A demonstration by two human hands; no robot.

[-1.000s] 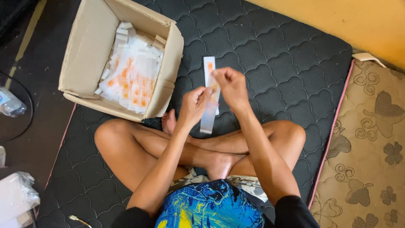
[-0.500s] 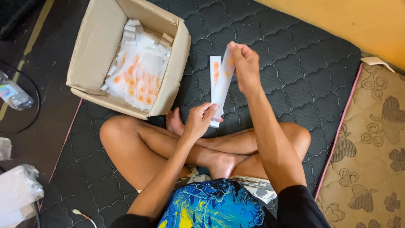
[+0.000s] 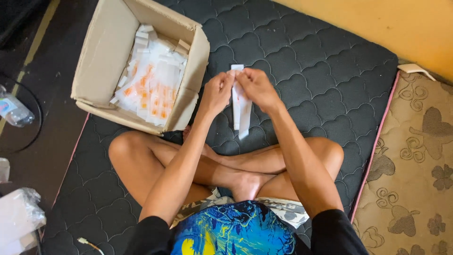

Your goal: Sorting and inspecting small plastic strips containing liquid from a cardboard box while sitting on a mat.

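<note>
Left hand (image 3: 218, 92): fingers pinched on the top left edge of a long white packet strip (image 3: 240, 106), held upright above the crossed legs. Right hand (image 3: 255, 87): fingers pinched on the same top end from the right, touching the left fingers; the two hands meet at the strip's upper end. Strip: narrow, white, apparently two layers hanging down from the fingers, lower ends free and slightly apart. Beneath the fingers: dark quilted mattress (image 3: 302, 61), pink piping along its edge. Left of the fingers, near: open cardboard box (image 3: 101, 56), tilted flap just beside the left wrist, holding a loose heap of white packets with orange markings (image 3: 151, 85). Right of the fingers, well apart: beige floral mat (image 3: 415, 151). Far left, on the dark floor: clear plastic bottle (image 3: 14, 109); crumpled clear plastic bag (image 3: 19, 219) at the lower corner.
</note>
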